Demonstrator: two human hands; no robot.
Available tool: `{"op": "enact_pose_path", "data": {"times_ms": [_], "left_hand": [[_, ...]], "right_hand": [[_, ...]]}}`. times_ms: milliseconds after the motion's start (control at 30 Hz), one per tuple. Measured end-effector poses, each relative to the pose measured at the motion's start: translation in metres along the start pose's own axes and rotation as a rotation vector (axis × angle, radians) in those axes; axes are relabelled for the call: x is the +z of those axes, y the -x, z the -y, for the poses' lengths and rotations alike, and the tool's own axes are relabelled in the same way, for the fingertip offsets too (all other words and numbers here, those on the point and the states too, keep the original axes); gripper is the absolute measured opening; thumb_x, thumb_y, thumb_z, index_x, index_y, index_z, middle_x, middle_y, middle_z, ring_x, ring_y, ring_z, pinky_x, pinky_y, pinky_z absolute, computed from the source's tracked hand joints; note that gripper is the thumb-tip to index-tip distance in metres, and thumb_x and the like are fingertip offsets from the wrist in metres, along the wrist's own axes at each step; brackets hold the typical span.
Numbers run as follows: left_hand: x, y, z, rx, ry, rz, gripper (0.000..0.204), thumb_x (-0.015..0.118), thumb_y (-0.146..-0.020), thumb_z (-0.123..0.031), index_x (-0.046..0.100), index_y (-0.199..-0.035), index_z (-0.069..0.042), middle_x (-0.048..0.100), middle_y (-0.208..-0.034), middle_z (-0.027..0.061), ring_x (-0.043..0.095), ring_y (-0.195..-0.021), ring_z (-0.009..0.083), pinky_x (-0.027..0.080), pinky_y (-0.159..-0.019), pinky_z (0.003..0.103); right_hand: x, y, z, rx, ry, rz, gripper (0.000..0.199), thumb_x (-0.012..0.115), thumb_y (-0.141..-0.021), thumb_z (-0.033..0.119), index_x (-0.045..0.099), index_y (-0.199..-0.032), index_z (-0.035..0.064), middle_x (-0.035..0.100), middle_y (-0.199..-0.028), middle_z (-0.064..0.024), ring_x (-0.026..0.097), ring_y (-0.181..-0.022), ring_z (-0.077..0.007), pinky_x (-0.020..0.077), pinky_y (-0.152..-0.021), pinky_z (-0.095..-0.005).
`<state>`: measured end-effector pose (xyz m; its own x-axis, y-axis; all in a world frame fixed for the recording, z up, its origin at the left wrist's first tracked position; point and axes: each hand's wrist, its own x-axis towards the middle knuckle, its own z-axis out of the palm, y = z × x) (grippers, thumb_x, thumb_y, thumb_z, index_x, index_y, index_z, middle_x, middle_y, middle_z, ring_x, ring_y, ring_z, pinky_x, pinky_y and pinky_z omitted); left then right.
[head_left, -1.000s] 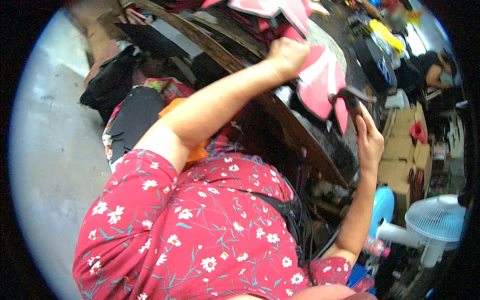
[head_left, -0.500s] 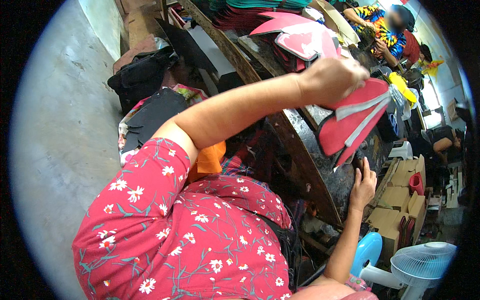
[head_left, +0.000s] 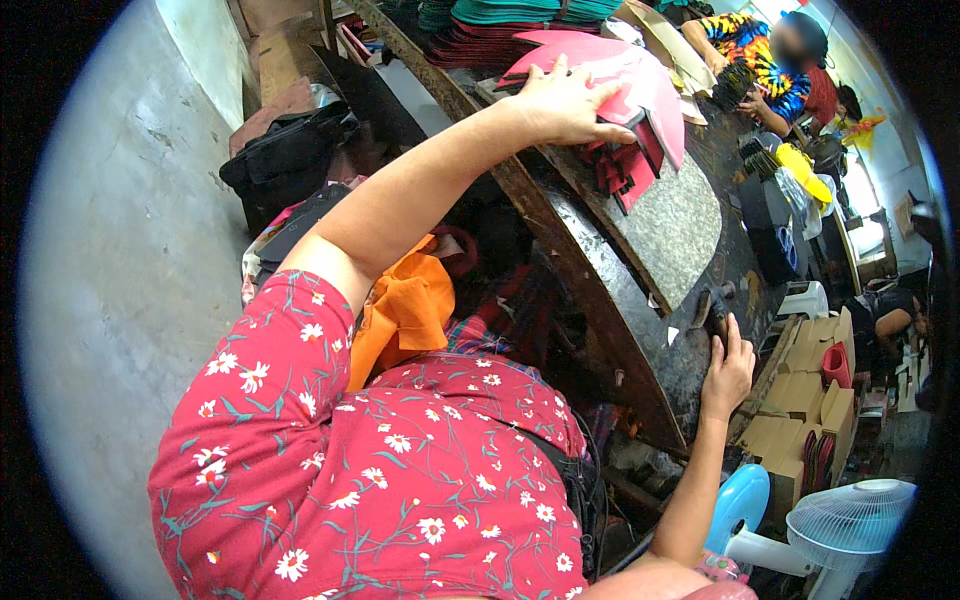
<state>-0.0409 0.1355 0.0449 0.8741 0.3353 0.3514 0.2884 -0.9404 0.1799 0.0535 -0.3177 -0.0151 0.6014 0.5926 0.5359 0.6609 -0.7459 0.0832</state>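
Two hands work well apart over the workbench (head_left: 600, 290): the left hand (head_left: 562, 108) at the far left, the right hand (head_left: 728, 368) nearer and to the right. The pink pieces (head_left: 655, 95) lie in a heap directly beneath and just right of the left hand, their long axis slanting from far left to near right; that hand is clearly the closer one. Its fingers are spread wide, thumb apart, with nothing visibly grasped, though I cannot tell whether the palm presses the heap. The right hand has its fingers along the handle of a hammer (head_left: 716, 318); how firmly they close on it, I cannot tell. Between the hands lies a speckled grey slab (head_left: 685, 235). Half a second ago the left hand was farther right, a red piece with pale strips hanging below it over the slab; now it is back at the heap, while the right hand and hammer have barely moved.
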Motion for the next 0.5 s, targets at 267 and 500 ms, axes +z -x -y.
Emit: {"op": "enact_pose_path", "data": {"times_ms": [267,500], "left_hand": [[0.010,-0.018,0.047,0.181,0.110,-0.093,0.079,0.038,-0.089,-0.078,0.045,-0.147,-0.024,0.042,-0.150,0.0208,0.036,-0.140,0.0408,0.031,-0.113,0.052],[-0.021,-0.026,0.052,-0.029,0.703,-0.202,0.082,0.036,-0.094,-0.076,0.057,-0.134,-0.008,0.069,-0.104,0.0132,0.060,-0.100,0.0213,0.046,-0.095,0.034]], "right_hand": [[0.000,0.001,0.000,0.016,0.026,0.017,0.046,0.068,-0.092,0.021,0.059,-0.137,0.0247,0.059,-0.097,-0.0068,0.058,-0.089,-0.0285,0.0490,-0.077,-0.0430],[0.001,0.001,0.000,0.008,0.000,0.003,0.046,0.068,-0.091,0.023,0.058,-0.137,0.0255,0.059,-0.097,-0.0067,0.059,-0.089,-0.0285,0.0495,-0.078,-0.0429]]}}
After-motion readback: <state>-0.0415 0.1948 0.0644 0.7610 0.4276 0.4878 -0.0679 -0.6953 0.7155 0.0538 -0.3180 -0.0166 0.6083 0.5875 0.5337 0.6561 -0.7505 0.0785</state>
